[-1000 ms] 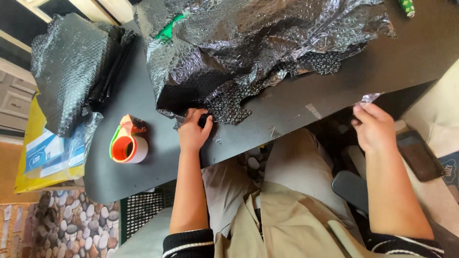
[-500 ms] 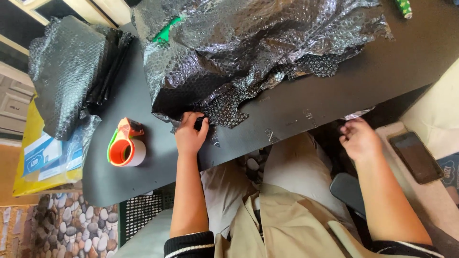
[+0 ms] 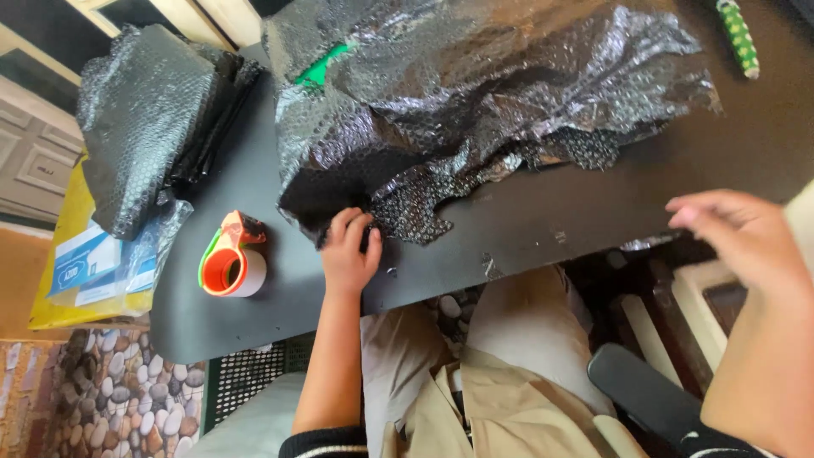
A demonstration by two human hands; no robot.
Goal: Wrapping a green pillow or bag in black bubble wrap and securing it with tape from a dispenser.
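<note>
A large crumpled sheet of black bubble wrap point(image 3: 500, 93) covers the far half of the black table point(image 3: 543, 220). My left hand point(image 3: 349, 250) grips the near edge of that sheet, fingers curled into it. My right hand point(image 3: 746, 237) hovers blurred over the table's right front edge with fingers apart and nothing in it. A small shiny scrap point(image 3: 646, 243) hangs at the table edge just left of that hand. An orange and green tape dispenser point(image 3: 231, 261) stands on the table to the left of my left hand.
A folded stack of black bubble wrap point(image 3: 140, 119) lies at the table's left end, above a yellow mailer point(image 3: 68, 271). A green patterned roll point(image 3: 739, 38) lies at the far right. A green item point(image 3: 320, 68) peeks from under the sheet. A chair armrest point(image 3: 644, 394) sits below.
My right hand let go of the shiny scrap at the table edge, dipped below it, then rose to the right, nearer the camera. My left hand kept its grip on the sheet.
</note>
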